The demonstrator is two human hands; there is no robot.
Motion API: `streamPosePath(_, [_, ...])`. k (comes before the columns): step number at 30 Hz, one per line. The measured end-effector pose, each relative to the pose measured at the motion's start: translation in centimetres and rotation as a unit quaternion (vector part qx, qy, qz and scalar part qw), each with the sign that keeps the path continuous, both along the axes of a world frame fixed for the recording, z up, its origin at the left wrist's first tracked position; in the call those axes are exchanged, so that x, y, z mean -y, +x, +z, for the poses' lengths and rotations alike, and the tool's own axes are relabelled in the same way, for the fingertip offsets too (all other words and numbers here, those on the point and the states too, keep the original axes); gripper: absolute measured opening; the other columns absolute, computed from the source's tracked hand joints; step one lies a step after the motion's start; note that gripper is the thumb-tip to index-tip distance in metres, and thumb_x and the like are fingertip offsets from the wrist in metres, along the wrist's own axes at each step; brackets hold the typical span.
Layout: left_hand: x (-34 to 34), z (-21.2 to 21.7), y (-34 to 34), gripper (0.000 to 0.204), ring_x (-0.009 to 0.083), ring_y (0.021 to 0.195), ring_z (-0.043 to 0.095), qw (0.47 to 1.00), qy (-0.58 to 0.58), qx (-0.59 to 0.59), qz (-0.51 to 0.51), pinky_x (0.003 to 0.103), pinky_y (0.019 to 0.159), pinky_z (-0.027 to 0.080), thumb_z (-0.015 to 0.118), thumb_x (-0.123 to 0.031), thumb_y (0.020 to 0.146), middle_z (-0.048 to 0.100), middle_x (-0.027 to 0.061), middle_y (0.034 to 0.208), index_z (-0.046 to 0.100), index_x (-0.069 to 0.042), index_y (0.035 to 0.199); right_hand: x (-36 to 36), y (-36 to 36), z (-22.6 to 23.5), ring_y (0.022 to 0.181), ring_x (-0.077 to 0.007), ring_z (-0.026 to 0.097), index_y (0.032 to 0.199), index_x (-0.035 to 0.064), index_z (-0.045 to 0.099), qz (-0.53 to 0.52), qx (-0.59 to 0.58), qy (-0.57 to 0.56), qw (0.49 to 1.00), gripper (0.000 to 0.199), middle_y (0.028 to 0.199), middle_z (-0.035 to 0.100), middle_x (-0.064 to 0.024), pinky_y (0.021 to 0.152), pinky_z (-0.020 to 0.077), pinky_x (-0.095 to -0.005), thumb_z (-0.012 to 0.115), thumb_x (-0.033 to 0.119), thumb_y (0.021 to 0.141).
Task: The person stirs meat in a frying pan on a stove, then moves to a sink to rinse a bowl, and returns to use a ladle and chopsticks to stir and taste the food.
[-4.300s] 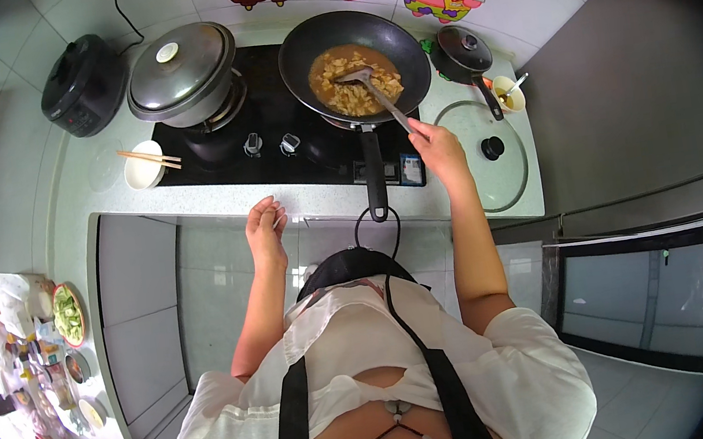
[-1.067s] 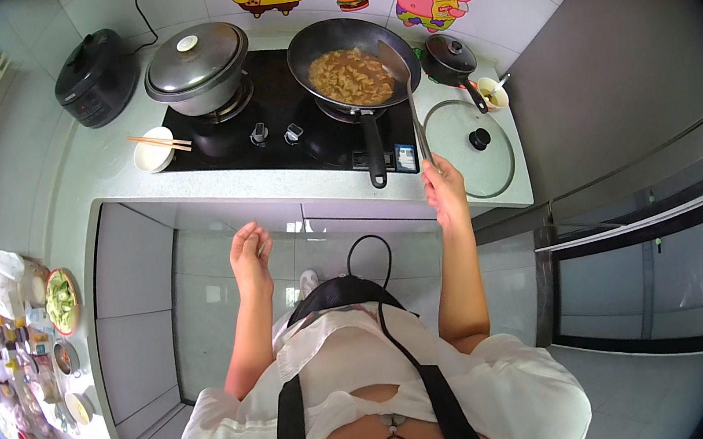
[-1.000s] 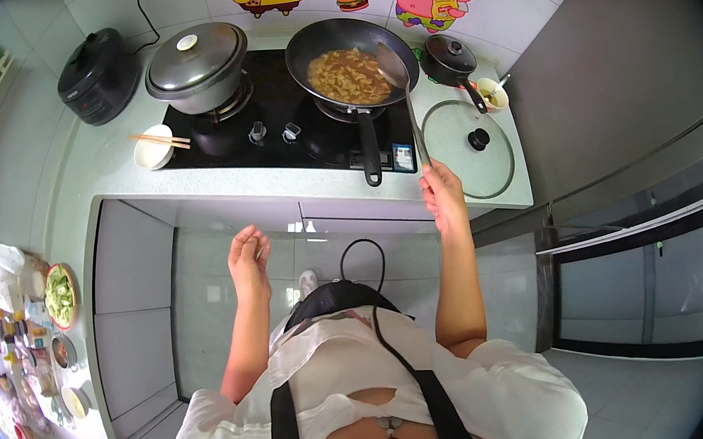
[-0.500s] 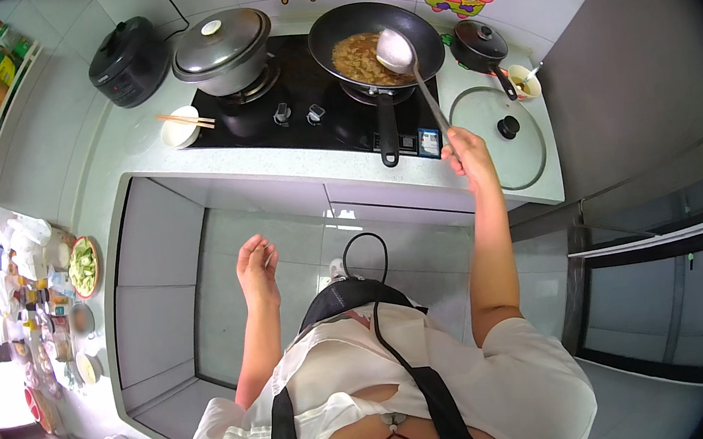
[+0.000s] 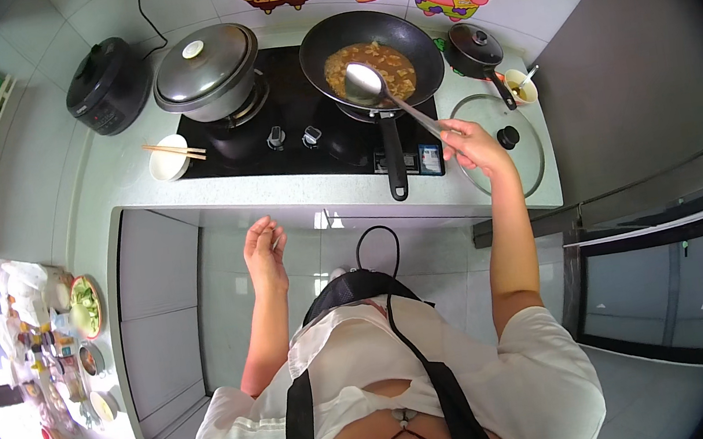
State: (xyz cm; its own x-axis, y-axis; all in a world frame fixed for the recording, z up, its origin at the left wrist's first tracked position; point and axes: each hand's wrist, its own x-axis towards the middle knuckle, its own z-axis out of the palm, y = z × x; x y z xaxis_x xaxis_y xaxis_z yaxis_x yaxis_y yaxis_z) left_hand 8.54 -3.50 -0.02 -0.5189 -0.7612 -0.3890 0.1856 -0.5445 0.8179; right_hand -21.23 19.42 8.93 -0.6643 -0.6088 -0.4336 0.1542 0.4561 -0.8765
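Observation:
My right hand [image 5: 477, 148] is closed around the handle of a metal ladle [image 5: 365, 83]. The ladle's shiny head is over the near side of a black wok [image 5: 417, 26] on the right burner. Brown broth with pale pieces of food [image 5: 396, 64] fills the wok's bottom. The wok's black handle [image 5: 395, 160] points toward me over the counter edge, and my hand is to the right of it. My left hand [image 5: 265, 253] hangs in the air in front of the counter, its fingers loosely bent and nothing visible in it.
A lidded silver pot [image 5: 208, 71] stands on the left burner, beside a white bowl [image 5: 168, 164] with chopsticks across it. Right of the hob [image 5: 227, 151] are a glass lid [image 5: 487, 168], a small lidded black pan [image 5: 471, 48] and a cup [image 5: 523, 88]. A black cooker [image 5: 108, 87] stands far left.
The ladle's head has moved left and nearer across the wok, and my right hand has shifted slightly right. My left hand has risen a little to the right. The view has shifted slightly.

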Motion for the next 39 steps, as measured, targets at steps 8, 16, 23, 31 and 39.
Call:
streamPosePath(8, [2.9, -1.8, -1.6, 0.02, 0.013, 0.081, 0.053, 1.0, 0.008, -0.001, 0.001, 0.026, 0.075, 0.044, 0.049, -0.009, 0.082, 0.055, 0.0024, 0.091, 0.053, -0.006, 0.101, 0.4, -2.3, -2.2, 0.042, -0.006, 0.039, 0.116, 0.007, 0.045, -0.217, 0.034, -0.115, 0.969, 0.033, 0.068, 0.055, -0.0047, 0.034, 0.0285, -0.0182, 0.047, 0.022, 0.087])
streamPosePath(16, [2.5, -0.8, -3.9, 0.021, 0.0126, 0.082, 0.053, 1.0, 0.005, -0.002, -0.001, 0.026, 0.076, 0.044, 0.049, -0.008, 0.082, 0.055, 0.0032, 0.092, 0.052, -0.004, 0.102, 1.9, -4.4, -3.9, 0.041, -0.0066, 0.038, 0.096, 0.0086, 0.046, -0.181, 0.154, -0.116, 0.964, 0.017, 0.066, 0.053, -0.0058, 0.033, 0.0263, -0.018, 0.04, 0.023, 0.09])
streamPosePath(23, [0.2, 0.3, -5.2, 0.016, 0.0111, 0.078, 0.054, 1.0, 0.017, -0.018, 0.013, 0.023, 0.072, 0.046, 0.048, -0.005, 0.083, 0.056, 0.0029, 0.089, 0.054, -0.004, 0.098, 2.1, -4.1, -2.1, 0.04, -0.004, 0.032, 0.104, 0.0081, 0.046, -0.127, 0.154, -0.097, 0.975, 0.023, 0.065, 0.049, -0.0028, 0.033, 0.0219, -0.0175, 0.042, 0.025, 0.089])
streamPosePath(31, [-1.8, 0.9, -4.3, 0.018, 0.0123, 0.081, 0.053, 0.999, 0.009, -0.005, 0.046, 0.025, 0.075, 0.045, 0.048, -0.006, 0.082, 0.055, 0.0026, 0.09, 0.053, -0.005, 0.099, 4.7, -4.0, -2.0, 0.04, -0.0036, 0.032, 0.11, 0.008, 0.047, -0.071, 0.133, -0.115, 0.982, 0.03, 0.065, 0.047, -0.0025, 0.033, 0.0205, -0.0173, 0.049, 0.025, 0.086])
streamPosePath(39, [-2.7, 0.3, -3.5, 0.018, 0.0124, 0.081, 0.054, 0.997, 0.003, -0.017, 0.08, 0.025, 0.075, 0.045, 0.048, -0.006, 0.082, 0.055, 0.0031, 0.09, 0.053, -0.005, 0.1, 1.5, -5.9, -2.5, 0.039, -0.0033, 0.028, 0.127, 0.0125, 0.036, -0.058, 0.112, -0.057, 0.99, 0.043, 0.067, 0.048, -0.0036, 0.034, 0.0179, -0.0176, 0.048, 0.023, 0.086])
